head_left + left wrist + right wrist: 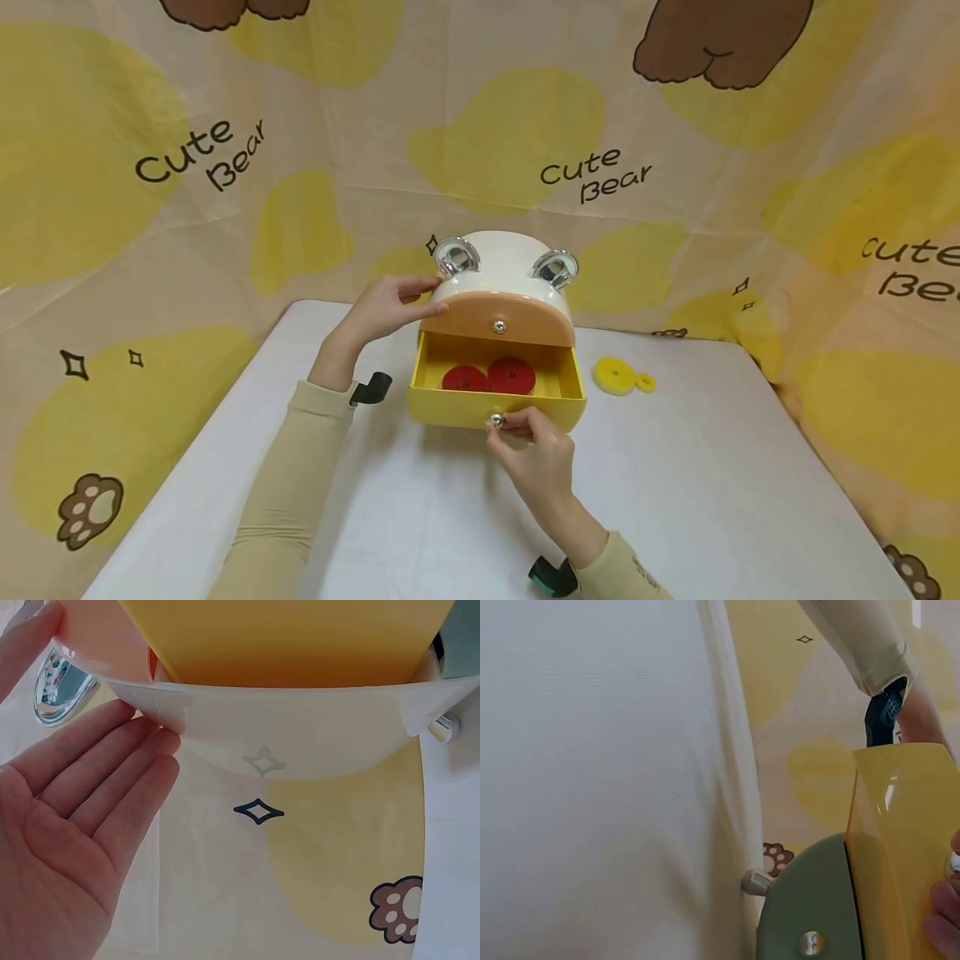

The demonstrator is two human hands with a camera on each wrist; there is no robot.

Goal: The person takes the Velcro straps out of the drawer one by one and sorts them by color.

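Observation:
A small drawer cabinet (491, 257) with a white top and two silver ears stands on the table. Its yellow lower drawer (450, 410) is pulled out, and two red discs (512, 379) lie side by side inside. My right hand (542, 458) pinches the silver knob (496, 420) on that drawer's front between thumb and fingers. My left hand (378, 310) rests against the cabinet's upper left side, fingers straight and thumb at the edge of the orange upper drawer (465, 317), which is closed. In the right wrist view, a green front (802, 907) shows beside the yellow drawer.
To the cabinet's right, a large yellow disc (614, 377) and a small yellow ring (645, 382) lie on the white table (697, 450). A patterned cloth (480, 125) hangs behind and along both sides. Black wrist mounts (372, 388) project from the sleeves.

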